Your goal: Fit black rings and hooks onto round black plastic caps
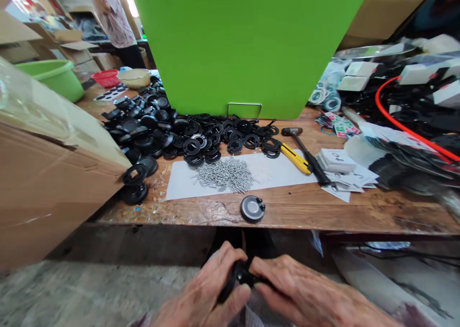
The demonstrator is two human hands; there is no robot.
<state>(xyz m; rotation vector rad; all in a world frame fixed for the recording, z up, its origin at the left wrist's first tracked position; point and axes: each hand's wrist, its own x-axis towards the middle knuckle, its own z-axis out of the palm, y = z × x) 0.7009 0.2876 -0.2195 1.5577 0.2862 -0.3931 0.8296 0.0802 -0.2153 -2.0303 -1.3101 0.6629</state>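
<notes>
Below the table's front edge, over the lap, my left hand (204, 286) is closed round a black round plastic part (230, 281). My right hand (294, 284) pinches the right side of the same part, where a small silver spot shows; fingers hide much of it. On the table edge just beyond lies a round black piece (253, 208) with a grey disc face and a small hinge-like clip. Behind it, a heap of small silver pins or screws (226, 174) rests on a white sheet (183, 181).
Black rings and round parts (151, 126) are piled at the back left. A yellow cutter (295, 158), a hammer (309, 154) and printed cards (336, 161) lie right. A cardboard box (53, 188) borders the left; a green panel (247, 49) stands behind. A person (115, 20) stands far left.
</notes>
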